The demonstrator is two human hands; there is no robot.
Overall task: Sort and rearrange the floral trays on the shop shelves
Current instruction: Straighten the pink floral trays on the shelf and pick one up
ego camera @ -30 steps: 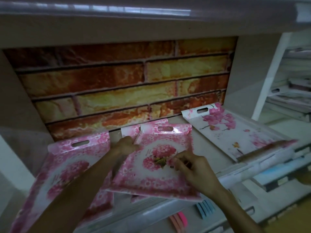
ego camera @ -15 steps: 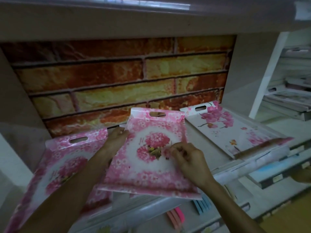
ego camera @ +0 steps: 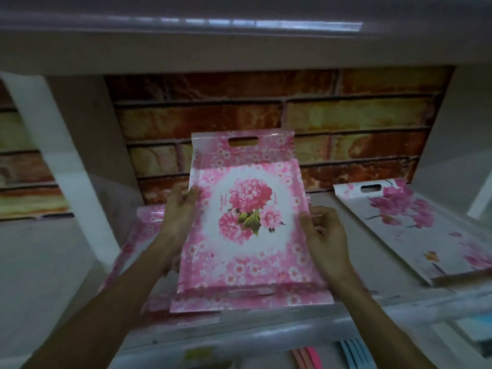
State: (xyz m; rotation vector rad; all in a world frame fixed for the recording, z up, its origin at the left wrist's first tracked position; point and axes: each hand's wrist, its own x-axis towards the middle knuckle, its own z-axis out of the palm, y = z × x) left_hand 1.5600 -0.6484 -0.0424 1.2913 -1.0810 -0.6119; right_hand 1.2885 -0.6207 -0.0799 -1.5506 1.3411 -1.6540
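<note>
I hold a pink floral tray (ego camera: 247,251) tilted up in front of the brick-patterned back wall, its handle slot at the top. My left hand (ego camera: 181,209) grips its left edge and my right hand (ego camera: 323,235) grips its right edge. A second pink tray (ego camera: 145,227) lies on the shelf beneath it, mostly hidden by my left arm. A white tray with pink blossoms (ego camera: 415,230) lies flat on the shelf at the right.
The shelf's front rail (ego camera: 292,334) runs below the trays. Pink strips (ego camera: 306,356) and blue strips (ego camera: 355,352) sit on the level below. A white upright (ego camera: 61,166) bounds the bay at the left, and the upper shelf (ego camera: 239,49) hangs overhead.
The pink tray has been lifted off the shelf and tipped more upright. My right hand moved from the tray's centre to its right edge. My view shifted left.
</note>
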